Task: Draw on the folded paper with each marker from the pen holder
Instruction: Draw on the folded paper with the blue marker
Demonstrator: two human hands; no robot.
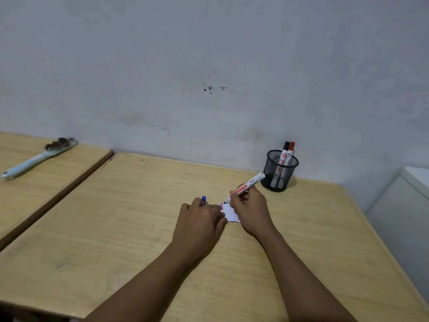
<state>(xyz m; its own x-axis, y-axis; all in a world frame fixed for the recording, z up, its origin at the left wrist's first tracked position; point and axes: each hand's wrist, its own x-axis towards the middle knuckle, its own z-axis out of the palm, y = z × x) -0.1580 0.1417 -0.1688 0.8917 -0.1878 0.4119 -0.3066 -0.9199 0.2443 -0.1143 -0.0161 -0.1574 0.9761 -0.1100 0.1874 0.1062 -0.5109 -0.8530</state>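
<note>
A small folded white paper point(231, 213) lies on the wooden table point(139, 217), with red and dark lines at its top left corner. My right hand point(249, 209) grips a white marker point(247, 186) with its tip touching that corner. My left hand point(200, 220) presses down on the paper's left side and holds a blue cap point(203, 199) between its fingers. A black mesh pen holder point(279, 170) stands at the back right by the wall, with a black-capped marker point(285, 151) and a red-capped marker point(290, 151) upright in it.
A second wooden table point(34, 182) sits to the left across a narrow gap, with a light blue brush point(39, 158) lying on it. A grey wall runs along the back. A white box-like object point(406, 217) stands off the right edge.
</note>
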